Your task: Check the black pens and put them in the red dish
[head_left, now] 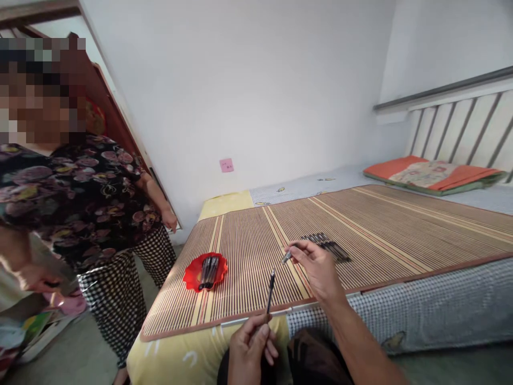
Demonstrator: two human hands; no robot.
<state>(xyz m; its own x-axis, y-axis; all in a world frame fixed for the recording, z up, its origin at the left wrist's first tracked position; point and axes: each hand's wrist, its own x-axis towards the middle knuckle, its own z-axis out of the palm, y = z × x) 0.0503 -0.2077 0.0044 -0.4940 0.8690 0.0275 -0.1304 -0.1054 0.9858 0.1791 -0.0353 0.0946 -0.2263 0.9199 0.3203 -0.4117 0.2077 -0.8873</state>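
Note:
In the head view my left hand (253, 345) is closed round the lower end of a black pen (271, 291), whose bare writing tip points upward. My right hand (320, 270) pinches a small clear-and-dark pen cap (286, 258) between thumb and fingers, a little above and to the right of the pen tip. Cap and pen are apart. Beyond my right hand, a row of several dark pens (334, 249) lies on the striped mat (248, 240), partly hidden by that hand. Several more pens (209, 271) rest in a red scalloped dish (189, 269) on the left.
The mat covers a bed with a yellow and blue-checked sheet (441, 299). A folded orange quilt (436, 174) lies at the far right by the white headboard (460, 125). Another person (92, 214) stands at the left by the doorway. A pink card (226, 165) is on the wall.

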